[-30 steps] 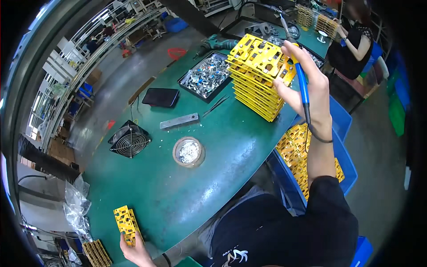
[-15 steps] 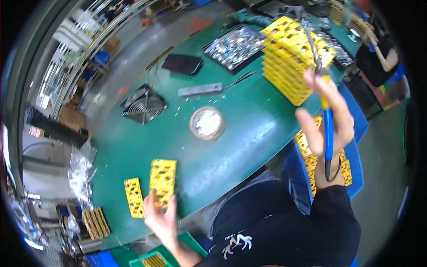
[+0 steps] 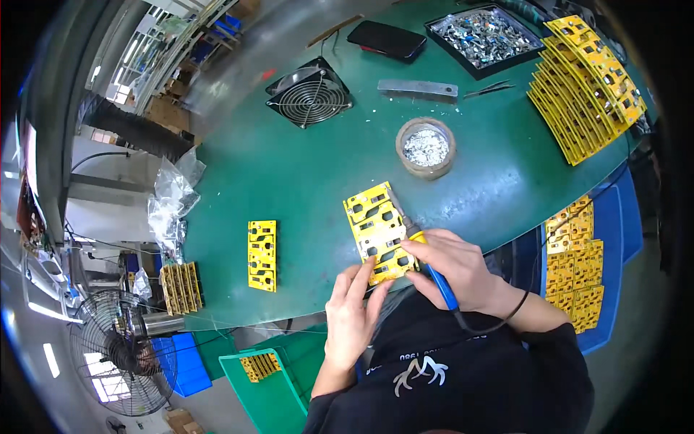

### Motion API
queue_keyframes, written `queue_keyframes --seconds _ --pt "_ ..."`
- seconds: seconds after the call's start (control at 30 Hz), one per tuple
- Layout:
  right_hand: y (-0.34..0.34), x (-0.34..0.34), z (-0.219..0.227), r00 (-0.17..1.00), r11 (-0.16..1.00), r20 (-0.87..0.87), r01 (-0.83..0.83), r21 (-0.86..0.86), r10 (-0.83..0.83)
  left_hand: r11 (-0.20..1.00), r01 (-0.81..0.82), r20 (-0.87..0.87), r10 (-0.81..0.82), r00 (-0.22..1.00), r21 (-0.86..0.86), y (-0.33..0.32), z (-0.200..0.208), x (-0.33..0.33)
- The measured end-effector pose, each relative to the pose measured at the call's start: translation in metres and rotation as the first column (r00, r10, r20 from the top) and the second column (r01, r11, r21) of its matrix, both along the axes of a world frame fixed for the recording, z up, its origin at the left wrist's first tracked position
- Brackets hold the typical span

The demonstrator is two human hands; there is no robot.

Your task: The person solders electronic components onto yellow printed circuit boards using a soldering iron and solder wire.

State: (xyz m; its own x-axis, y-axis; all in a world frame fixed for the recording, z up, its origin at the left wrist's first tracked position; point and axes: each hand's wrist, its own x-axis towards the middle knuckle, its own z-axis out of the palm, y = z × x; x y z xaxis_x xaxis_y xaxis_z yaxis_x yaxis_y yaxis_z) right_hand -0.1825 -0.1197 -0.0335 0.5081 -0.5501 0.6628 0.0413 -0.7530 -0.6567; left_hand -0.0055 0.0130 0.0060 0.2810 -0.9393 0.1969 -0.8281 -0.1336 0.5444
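In front of me on the green worktable lies a yellow circuit board (image 3: pixel 375 221) with dark cut-outs and small metal parts. My left hand (image 3: pixel 350 311) grips its near left edge between thumb and fingers. Wrapped round a soldering iron (image 3: pixel 442 287) with a blue and yellow handle, my right hand (image 3: pixel 459 271) rests against the board's right side. The iron's metal shaft runs along that edge; where its tip touches is hard to make out. A narrower yellow board (image 3: pixel 262 254) lies flat to the left.
Beyond the board stands a round tub (image 3: pixel 426 148) of silvery bits. Farther back are a fan (image 3: pixel 311 98), a grey metal bar (image 3: pixel 418 89), tweezers (image 3: pixel 490 89), a phone (image 3: pixel 387 40) and a parts tray (image 3: pixel 484 40). Stacked boards (image 3: pixel 585 90) stand far right, above a blue bin (image 3: pixel 614 260).
The soldering iron has come down from the raised right hand to the board. The left hand has shifted the board rightward, away from the narrower one. The view has turned.
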Motion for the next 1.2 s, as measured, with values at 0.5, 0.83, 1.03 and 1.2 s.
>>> queue_keyframes --seconds 0.5,0.83,1.03,1.2 --pt "-0.016 -0.018 0.002 0.964 0.963 0.052 0.263 -0.062 -0.26 0.998 -0.036 -0.051 0.033 0.998 -0.059 -0.015 0.021 0.017" --pt "-0.016 -0.024 0.016 0.958 0.959 0.037 0.283 0.031 -0.284 0.977 0.031 0.075 -0.015 0.997 -0.21 -0.052 0.0 0.0" --pt "-0.006 -0.019 0.012 0.99 0.987 0.045 0.126 0.101 -0.132 0.98 0.021 0.145 0.008 0.989 -0.197 -0.056 -0.008 -0.006" --pt "-0.008 -0.016 0.008 0.994 0.991 0.037 0.103 0.084 -0.106 0.983 0.01 0.163 0.02 0.986 -0.181 -0.055 -0.012 -0.007"
